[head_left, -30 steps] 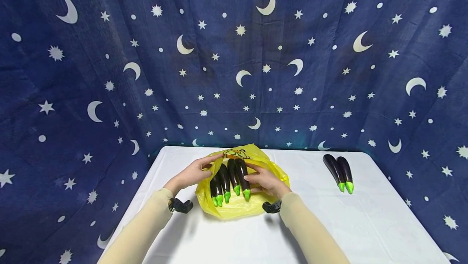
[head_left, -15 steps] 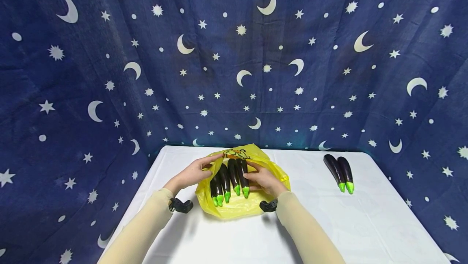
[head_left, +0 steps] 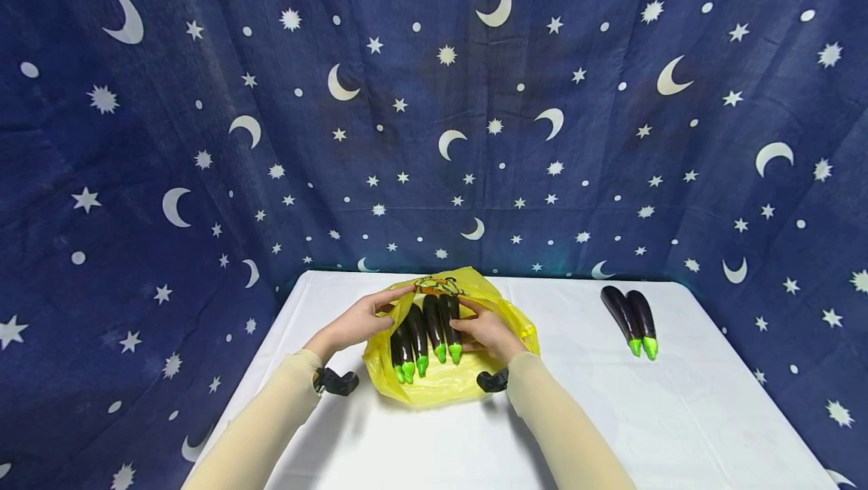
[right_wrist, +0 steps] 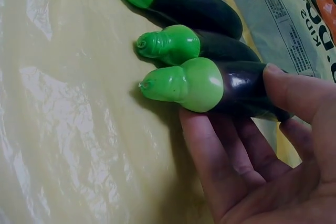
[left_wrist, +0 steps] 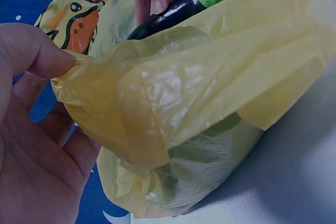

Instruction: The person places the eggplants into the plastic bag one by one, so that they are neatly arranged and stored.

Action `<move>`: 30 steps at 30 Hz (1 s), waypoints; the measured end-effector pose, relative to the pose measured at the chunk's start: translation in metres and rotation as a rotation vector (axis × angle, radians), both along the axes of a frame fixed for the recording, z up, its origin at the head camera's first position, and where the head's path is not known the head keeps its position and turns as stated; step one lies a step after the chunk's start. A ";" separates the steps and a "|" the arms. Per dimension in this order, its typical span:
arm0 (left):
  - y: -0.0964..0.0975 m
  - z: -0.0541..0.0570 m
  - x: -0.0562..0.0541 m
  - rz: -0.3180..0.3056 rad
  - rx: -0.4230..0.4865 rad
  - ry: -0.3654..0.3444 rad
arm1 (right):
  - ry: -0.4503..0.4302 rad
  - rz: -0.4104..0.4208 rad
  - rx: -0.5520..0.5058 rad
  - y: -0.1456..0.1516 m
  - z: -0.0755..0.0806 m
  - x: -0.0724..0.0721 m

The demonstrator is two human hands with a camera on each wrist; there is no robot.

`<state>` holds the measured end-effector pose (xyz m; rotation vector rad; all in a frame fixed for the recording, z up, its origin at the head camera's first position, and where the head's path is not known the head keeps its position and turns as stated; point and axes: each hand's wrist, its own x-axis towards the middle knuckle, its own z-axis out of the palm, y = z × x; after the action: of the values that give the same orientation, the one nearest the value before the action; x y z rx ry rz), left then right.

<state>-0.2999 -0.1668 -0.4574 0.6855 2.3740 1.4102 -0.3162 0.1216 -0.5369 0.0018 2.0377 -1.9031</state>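
A yellow plastic bag (head_left: 441, 388) lies on its side on the white table with its mouth towards me. My left hand (head_left: 356, 328) pinches the bag's upper left edge between thumb and fingers, lifting it. Inside the bag several dark purple eggplants with green stem ends lie side by side. My right hand (head_left: 491, 333) reaches into the mouth and grips the rightmost eggplant (right_wrist: 244, 85), thumb on top and fingers beneath its side. Directly beside that one lies another eggplant (right_wrist: 226, 48), stem also towards me. The far ends of the eggplants are partly hidden by the bag.
Two more eggplants (head_left: 631, 320) lie together on the white table (head_left: 678, 414), at the right, outside the bag. A dark blue curtain (head_left: 434, 98) with moons and stars hangs behind the table and at both sides.
My right hand has shifted slightly left, bringing the gripped eggplant closer to its neighbours and straightening it a little. The left hand and the bag stay almost still.
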 end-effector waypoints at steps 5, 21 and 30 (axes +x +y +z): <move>0.000 0.001 0.000 0.004 -0.004 0.000 | 0.006 -0.029 0.035 -0.003 0.001 -0.001; -0.001 0.000 0.001 0.010 -0.006 0.004 | -0.005 -0.069 0.103 -0.008 0.000 -0.002; -0.001 -0.001 -0.001 0.006 -0.009 0.012 | -0.018 -0.081 0.124 -0.008 0.000 -0.002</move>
<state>-0.3004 -0.1683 -0.4587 0.6862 2.3918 1.4011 -0.3184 0.1133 -0.5371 0.1340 2.1708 -1.8127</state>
